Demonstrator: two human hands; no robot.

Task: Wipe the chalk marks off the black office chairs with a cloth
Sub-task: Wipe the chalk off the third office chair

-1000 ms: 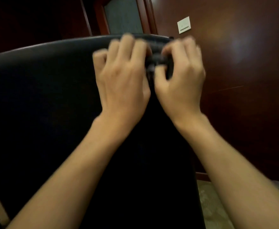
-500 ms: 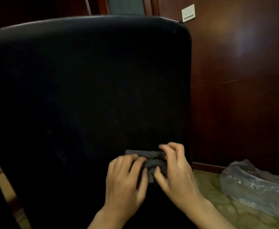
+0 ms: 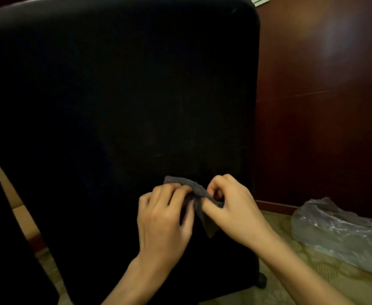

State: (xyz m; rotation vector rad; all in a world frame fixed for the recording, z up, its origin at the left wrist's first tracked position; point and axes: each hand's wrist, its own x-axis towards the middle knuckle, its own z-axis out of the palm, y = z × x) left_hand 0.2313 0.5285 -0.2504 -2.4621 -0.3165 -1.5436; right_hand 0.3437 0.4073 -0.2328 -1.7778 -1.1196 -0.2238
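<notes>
Dark red wood panelling (image 3: 326, 106) closes off the room on the right, and below it a patterned floor (image 3: 290, 271) carries a crumpled clear plastic bag (image 3: 339, 234) near the wall. Filling most of our view is the back of a black office chair (image 3: 119, 95), upright and close in front of us.

We hold the grey cloth (image 3: 199, 195) low against the right part of the chair back, between both hands. Our left hand (image 3: 165, 219) has its fingers curled over one end of the cloth; our right hand (image 3: 231, 208) pinches the other end between thumb and fingers, and a corner of the fabric hangs down between them. It looks as though we are bunching or refolding the cloth rather than rubbing with it.

As for progress, we can make out only very faint pale smears above the cloth; the light is too dim to say whether they are chalk. The upper back reads as plain black. Other chairs in the task are not visible, so we cannot judge them.
</notes>
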